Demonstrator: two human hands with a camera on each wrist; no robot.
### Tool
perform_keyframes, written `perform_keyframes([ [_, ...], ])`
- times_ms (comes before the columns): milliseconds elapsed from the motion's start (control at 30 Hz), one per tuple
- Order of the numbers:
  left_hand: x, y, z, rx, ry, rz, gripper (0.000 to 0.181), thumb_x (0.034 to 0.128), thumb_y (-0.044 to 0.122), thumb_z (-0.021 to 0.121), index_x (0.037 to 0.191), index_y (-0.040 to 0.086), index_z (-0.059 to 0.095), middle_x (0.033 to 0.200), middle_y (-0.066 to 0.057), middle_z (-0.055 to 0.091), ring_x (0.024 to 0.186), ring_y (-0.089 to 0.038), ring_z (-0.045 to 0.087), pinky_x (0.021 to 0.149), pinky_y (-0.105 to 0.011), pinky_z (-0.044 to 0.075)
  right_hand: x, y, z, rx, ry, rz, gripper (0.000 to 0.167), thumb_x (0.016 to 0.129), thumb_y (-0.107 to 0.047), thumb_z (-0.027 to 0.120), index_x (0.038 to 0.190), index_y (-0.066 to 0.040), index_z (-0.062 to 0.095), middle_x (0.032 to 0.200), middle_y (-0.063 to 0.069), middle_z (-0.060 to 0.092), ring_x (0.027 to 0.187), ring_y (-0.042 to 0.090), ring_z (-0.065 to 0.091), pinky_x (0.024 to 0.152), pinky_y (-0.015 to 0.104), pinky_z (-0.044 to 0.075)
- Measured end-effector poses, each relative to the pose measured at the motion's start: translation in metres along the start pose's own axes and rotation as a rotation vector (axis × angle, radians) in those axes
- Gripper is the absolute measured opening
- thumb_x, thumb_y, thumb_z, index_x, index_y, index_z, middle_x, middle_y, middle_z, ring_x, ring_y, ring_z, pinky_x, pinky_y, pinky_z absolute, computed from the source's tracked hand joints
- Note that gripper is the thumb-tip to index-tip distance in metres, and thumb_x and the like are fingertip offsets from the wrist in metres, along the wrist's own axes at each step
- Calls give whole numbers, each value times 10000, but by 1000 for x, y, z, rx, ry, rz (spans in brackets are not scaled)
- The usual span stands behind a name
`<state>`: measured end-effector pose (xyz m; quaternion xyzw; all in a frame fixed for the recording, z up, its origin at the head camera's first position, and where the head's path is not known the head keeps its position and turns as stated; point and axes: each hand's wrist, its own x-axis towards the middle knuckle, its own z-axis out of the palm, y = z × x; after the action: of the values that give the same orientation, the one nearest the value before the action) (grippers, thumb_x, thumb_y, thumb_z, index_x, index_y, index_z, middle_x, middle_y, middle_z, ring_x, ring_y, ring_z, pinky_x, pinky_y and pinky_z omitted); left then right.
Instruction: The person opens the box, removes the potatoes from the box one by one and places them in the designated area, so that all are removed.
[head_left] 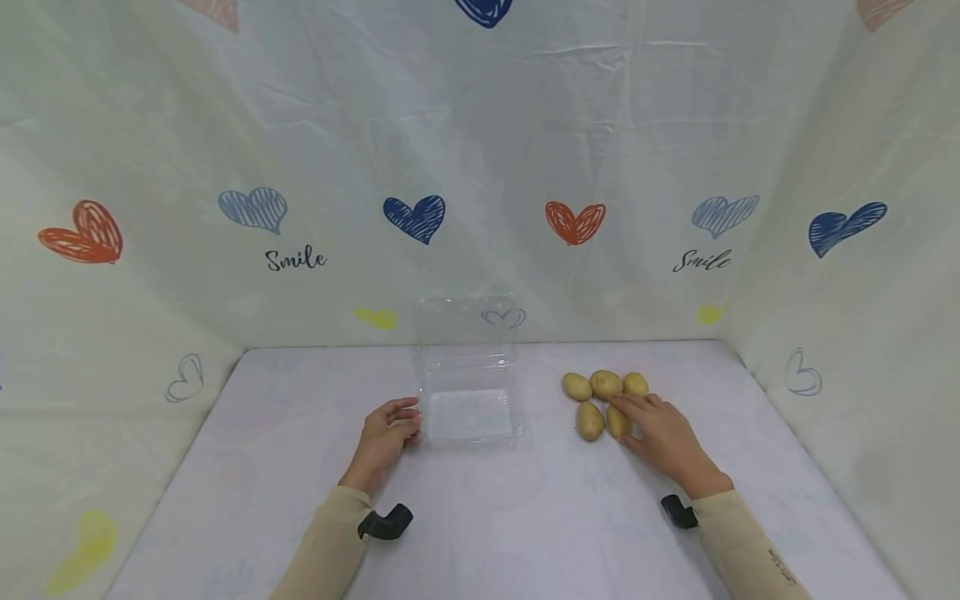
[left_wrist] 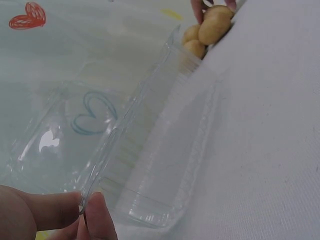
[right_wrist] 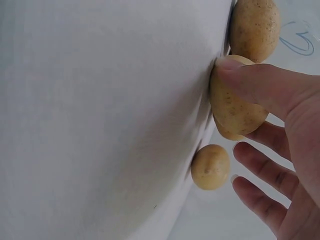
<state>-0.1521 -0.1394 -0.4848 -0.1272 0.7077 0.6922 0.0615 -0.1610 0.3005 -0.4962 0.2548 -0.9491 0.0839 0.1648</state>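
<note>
A clear plastic clamshell box (head_left: pixel 471 417) stands on the table with its lid (head_left: pixel 465 329) raised at the back. My left hand (head_left: pixel 386 437) is at the box's left side; in the left wrist view, thumb and finger pinch its rim (left_wrist: pixel 107 145). Several yellow potatoes (head_left: pixel 590 422) lie to the right of the box, in two rows. Over the front right potato (right_wrist: pixel 235 100) is my right hand (head_left: pixel 667 437), thumb on one side and a finger on the other, gripping it. The other fingers are spread near a small potato (right_wrist: pixel 210 167).
A white cloth covers the table (head_left: pixel 480 533). Behind and at both sides hangs a pale curtain (head_left: pixel 480 125) printed with hearts and words. Black wrist mounts (head_left: pixel 386 522) sit on both sleeves.
</note>
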Motion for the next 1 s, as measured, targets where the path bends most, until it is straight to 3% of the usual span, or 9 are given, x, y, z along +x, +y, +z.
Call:
perform_keyframes([
  [267,2,-2,0,16,7,-14,402,1022,-49,633,1419,-76,571,1210,-211,625,807,-128,604,686,-207,563,1,1,1,10,-71,59,686,750,-84,956,1358,1,650,1331,189,687,1089,391,651,867,565,570],
  [400,2,-3,0,18,8,-16,401,1023,-52,628,1420,-71,573,1202,-202,629,808,-128,605,685,-207,560,2,-3,-1,15,-94,78,658,774,-90,941,1356,7,650,1333,213,677,1146,443,645,919,612,558],
  [533,1,-2,0,8,2,-7,400,1023,-52,629,1416,-83,567,1189,-203,629,805,-129,602,681,-209,557,2,-5,-1,16,-94,84,636,780,-81,936,1346,17,662,1311,224,669,1166,454,642,927,615,560],
  [767,1,-1,0,-6,8,-7,403,1016,-60,636,1412,-91,566,1153,-169,634,789,-120,600,670,-206,557,4,-5,3,0,-57,73,633,732,-46,957,1302,11,689,1224,188,664,1046,390,653,806,535,584],
  [1000,0,0,1,-3,5,-4,405,1020,-51,633,1417,-91,559,1160,-175,634,781,-123,599,668,-208,554,5,-6,1,-25,-67,77,625,739,-74,961,1298,9,694,1240,184,672,1047,383,651,824,536,584],
])
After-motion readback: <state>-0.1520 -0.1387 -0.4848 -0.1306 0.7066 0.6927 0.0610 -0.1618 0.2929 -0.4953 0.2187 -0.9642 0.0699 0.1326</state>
